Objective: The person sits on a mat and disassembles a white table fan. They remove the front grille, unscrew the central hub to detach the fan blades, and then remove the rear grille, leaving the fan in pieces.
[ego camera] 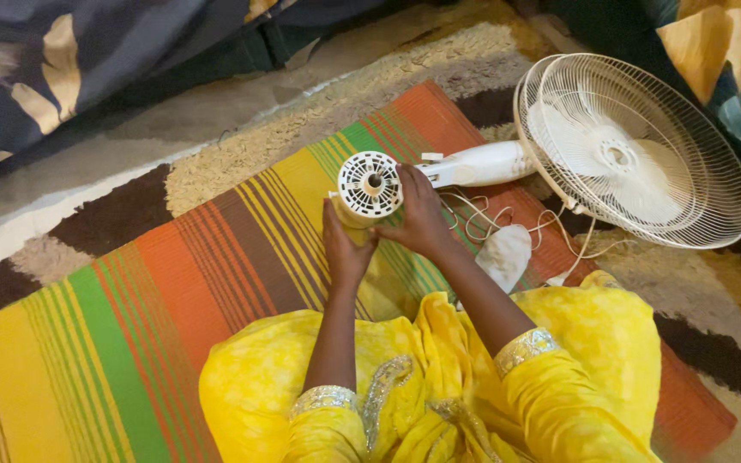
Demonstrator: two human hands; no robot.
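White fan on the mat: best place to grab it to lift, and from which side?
Judging by its pose, grip the fan by its white neck, coming from above. It lies on its side, the neck bare and narrow; the wire cage is wide and likely flexes. Mind the loose cord.

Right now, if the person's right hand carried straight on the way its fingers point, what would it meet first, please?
The right hand already grips the round white vented fan part, fingers pointing up and left. Beyond it probably only the striped mat, though depth is unclear.
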